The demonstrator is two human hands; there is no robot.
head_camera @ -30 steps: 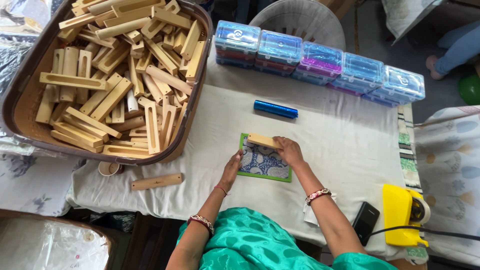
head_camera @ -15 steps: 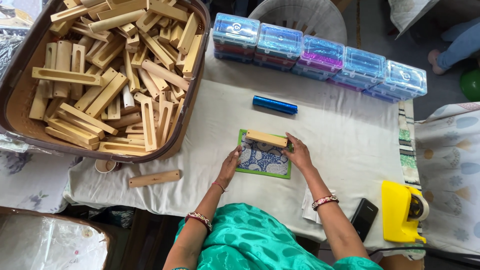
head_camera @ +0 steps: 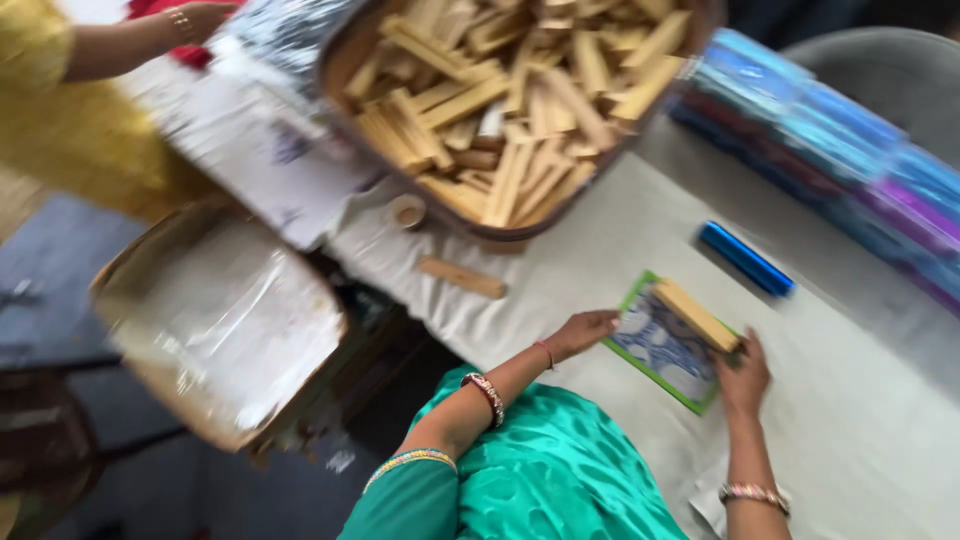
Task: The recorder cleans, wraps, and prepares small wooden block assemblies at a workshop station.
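Right hand [head_camera: 742, 372] fingers closed on the lower end of a pale rectangular wooden block [head_camera: 697, 314], which lies on a green-bordered blue patterned paper sheet [head_camera: 664, 350], centre-right of frame. Left hand [head_camera: 585, 331] flat, fingers extended, pressing the sheet's left edge. Blue foil-wrapped bar [head_camera: 746, 258] just above. Brown tray of wooden sticks [head_camera: 510, 100] top centre.

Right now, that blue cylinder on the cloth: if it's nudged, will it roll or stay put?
The blue cylinder lies on its side, untouched, so it would probably roll across its length. The cloth-covered table looks soft, which may slow it. Its glossy surface suggests a slippery grip. Both the left hand and right hand are on the green-edged sheet.
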